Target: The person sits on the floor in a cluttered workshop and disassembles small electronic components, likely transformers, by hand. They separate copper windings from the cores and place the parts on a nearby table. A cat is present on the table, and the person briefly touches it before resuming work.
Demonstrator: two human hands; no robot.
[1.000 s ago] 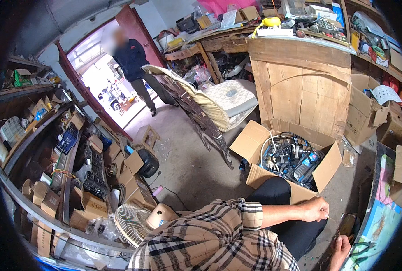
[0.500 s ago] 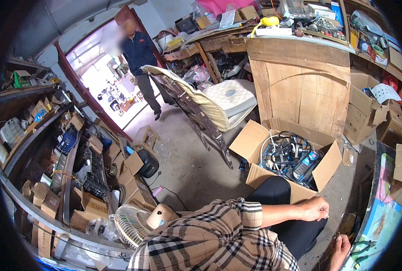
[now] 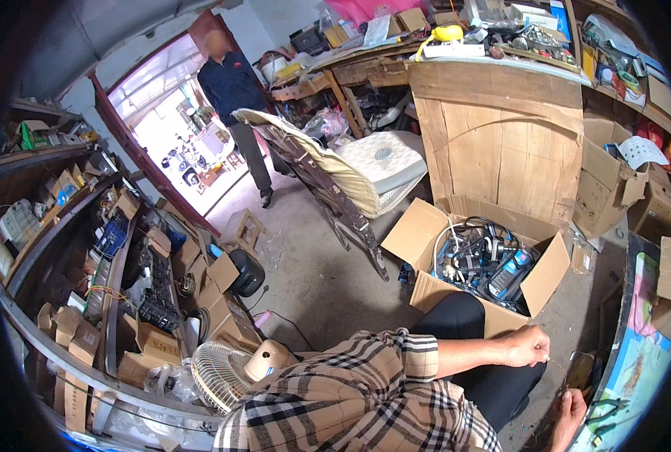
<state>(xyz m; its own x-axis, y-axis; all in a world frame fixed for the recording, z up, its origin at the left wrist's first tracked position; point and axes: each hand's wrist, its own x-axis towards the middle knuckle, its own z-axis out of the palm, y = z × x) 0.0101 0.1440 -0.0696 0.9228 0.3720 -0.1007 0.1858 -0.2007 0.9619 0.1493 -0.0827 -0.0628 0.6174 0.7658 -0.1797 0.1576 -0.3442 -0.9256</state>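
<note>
My left hand [image 3: 528, 346] is closed in a pinch above my dark-trousered leg, with a tiny pale bit showing at the fingertips, too small to name. Lower down, by the edge of a colourful printed board [image 3: 628, 377], my right hand [image 3: 570, 411] has its fingers curled in; whatever they hold, if anything, is hidden. Dark-handled pliers [image 3: 611, 409] lie on the board, just right of that hand. Beyond my left hand an open cardboard box [image 3: 544, 280] contains tangled cables and a blue-labelled can [image 3: 512, 270].
A folded padded bed [image 3: 328, 173] stands mid-floor, with a wooden panel [image 3: 501, 143] behind the box. Crowded shelves [image 3: 56, 248] run along the left, near a fan [image 3: 218, 374]. A cluttered workbench [image 3: 380, 50] lines the back. Another person [image 3: 233, 90] stands by the doorway.
Both my hands stay almost where they were, the right one raised very slightly. The person by the doorway has shifted a little. The whole view has moved slightly.
</note>
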